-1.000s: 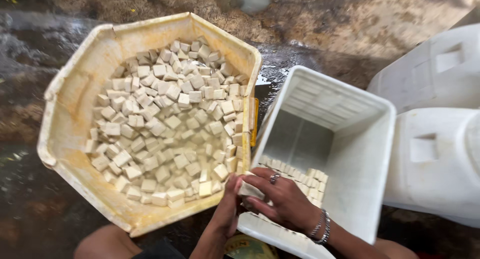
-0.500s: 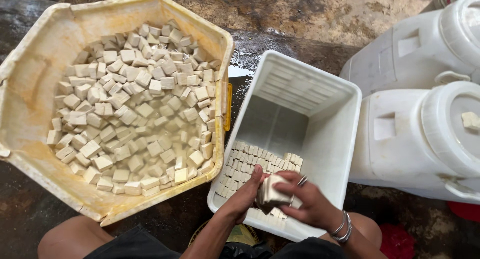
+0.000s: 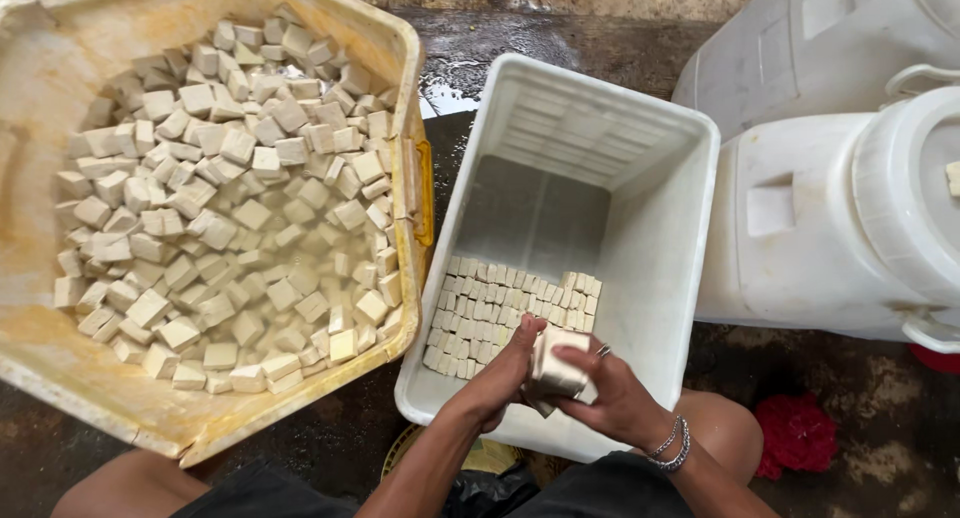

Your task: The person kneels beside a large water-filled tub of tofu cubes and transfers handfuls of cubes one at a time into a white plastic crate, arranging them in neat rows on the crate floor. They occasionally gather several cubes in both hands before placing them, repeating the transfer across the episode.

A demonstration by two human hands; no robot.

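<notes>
Both hands, left hand (image 3: 503,370) and right hand (image 3: 610,393), are clasping a stack of pale cubes (image 3: 558,368) with closed fingers, over the white plastic bin (image 3: 660,278), at three o'clock from the yellow tub (image 3: 410,68).

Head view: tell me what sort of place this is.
Probably a small food workshop, likely tofu making, on a wet, dirty floor. A yellow tub holds loose pale cubes; both hands hold a stack over a white bin with neat rows. Big white drums stand beside it.

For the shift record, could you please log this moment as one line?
both hands: left hand and right hand hold pale cubes | over white bin
</notes>
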